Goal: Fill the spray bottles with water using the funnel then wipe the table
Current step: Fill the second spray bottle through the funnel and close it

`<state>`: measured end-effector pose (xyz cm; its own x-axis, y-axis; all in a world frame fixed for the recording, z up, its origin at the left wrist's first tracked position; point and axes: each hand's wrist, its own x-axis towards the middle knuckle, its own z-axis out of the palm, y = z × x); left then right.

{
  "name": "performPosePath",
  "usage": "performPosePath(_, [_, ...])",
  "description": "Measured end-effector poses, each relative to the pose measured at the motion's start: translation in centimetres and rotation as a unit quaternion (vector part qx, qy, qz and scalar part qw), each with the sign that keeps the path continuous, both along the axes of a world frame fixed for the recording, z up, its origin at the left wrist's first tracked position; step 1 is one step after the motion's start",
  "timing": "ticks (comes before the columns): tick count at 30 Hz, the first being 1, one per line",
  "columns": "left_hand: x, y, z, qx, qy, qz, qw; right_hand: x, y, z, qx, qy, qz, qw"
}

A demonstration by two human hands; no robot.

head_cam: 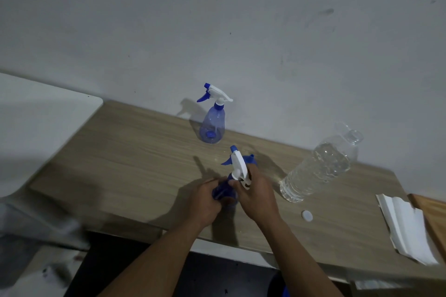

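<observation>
I am clamping my left grip (205, 200) round the near spray bottle (220, 191) at the middle of the desk (135, 152), my right grip (259, 194) round its trigger head (239, 164); probably unscrewing, the head needing lifting off next.

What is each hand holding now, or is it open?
Left hand: holds the near spray bottle by its body.
Right hand: holds its white trigger head.

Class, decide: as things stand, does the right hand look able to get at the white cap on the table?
Probably yes, once it lets go: the right hand grips the near spray bottle at its neck, but the cap lies on bare table beside that wrist, nothing between.
</observation>
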<state>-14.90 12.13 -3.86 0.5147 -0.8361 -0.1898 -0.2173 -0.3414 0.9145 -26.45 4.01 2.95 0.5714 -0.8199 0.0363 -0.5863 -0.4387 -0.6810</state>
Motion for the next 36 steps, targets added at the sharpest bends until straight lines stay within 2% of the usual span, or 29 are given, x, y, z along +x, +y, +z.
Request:
performPosePath(8, [-0.1,0.0,-0.4,0.010,0.009,0.002,1.000,0.5,-0.1,-1.4,0.050,-0.062,-0.037,0.996])
performPosePath(12, [0.1,0.1,-0.7,-0.008,-0.006,-0.002,1.000,0.3,0.4,-2.3,0.013,-0.083,0.003,0.996])
performPosePath(19, [-0.1,-0.2,-1.1,-0.007,-0.004,0.017,1.000,0.7,0.0,-3.3,0.018,-0.095,-0.046,0.994])
performPosePath(24, [-0.2,-0.1,-0.8,-0.061,0.054,0.012,0.997,0.0,1.2,-3.7,0.014,-0.167,0.004,0.986])
performPosePath(29, [-0.2,0.1,-0.5,-0.043,0.026,0.008,0.999,0.8,1.2,-3.8,0.083,-0.179,-0.086,0.977])
performPosePath(33, [-0.2,-0.1,-0.4,-0.051,0.044,0.018,0.998,0.3,1.3,-4.8,0.063,-0.180,-0.040,0.981])
performPosePath(36, [-0.3,-0.1,-0.4,-0.057,0.026,0.015,0.998,0.1,1.3,-5.1,0.042,-0.177,-0.039,0.983])
